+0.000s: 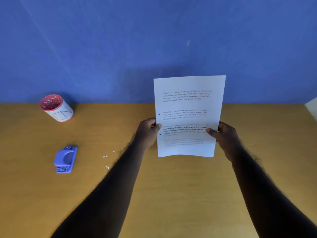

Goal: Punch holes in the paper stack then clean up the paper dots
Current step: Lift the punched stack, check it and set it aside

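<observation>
Holding paper stack [188, 115] in both hands' fingers [158, 126] above wooden table [154, 194], blue wall [154, 40] behind

blue punch [65, 159] (white dots [106, 156]), ochre table [171, 194]

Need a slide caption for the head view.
Both hands hold punched paper stack upright; hole punch and paper dots lie on table.

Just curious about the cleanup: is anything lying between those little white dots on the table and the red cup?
Nothing visible does. The paper dots lie on bare table; the cup stands farther back left, and the hole punch sits left of the dots, off that line.
</observation>
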Available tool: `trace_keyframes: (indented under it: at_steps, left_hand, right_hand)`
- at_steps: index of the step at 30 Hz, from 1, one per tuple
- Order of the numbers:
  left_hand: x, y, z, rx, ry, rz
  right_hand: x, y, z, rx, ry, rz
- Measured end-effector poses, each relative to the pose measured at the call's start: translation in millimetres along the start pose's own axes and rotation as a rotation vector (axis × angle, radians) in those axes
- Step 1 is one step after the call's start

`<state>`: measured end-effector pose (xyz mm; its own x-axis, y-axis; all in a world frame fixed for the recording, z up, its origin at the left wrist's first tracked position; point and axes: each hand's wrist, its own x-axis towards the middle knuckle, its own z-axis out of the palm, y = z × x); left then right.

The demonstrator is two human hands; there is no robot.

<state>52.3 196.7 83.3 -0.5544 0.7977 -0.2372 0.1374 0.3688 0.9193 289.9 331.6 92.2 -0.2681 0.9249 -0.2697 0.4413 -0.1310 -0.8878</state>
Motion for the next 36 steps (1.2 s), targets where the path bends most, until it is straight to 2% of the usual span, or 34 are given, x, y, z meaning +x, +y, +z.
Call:
trace_keyframes:
  at_steps: [8,14,31,34,36]
  left_hand:
    - [36,-14,67,0.026,-0.031,-0.124]
    - [53,-25,107,0.074,-0.016,-0.176]
    - [56,-37,146,0.403,0.028,-0.131]
    - [55,-38,149,0.427,0.038,-0.113]
    - [54,-40,150,0.465,0.033,-0.081]
  right_hand:
    - [33,45,-29,-0.021,0.072,0.141]
    - [51,73,-40,-0.129,0.12,0.19]
    - [68,97,-39,-0.495,0.181,0.117]
    - [64,101,-35,-0.675,0.227,0.08]
    - [60,101,-32,-0.803,0.2,0.039]
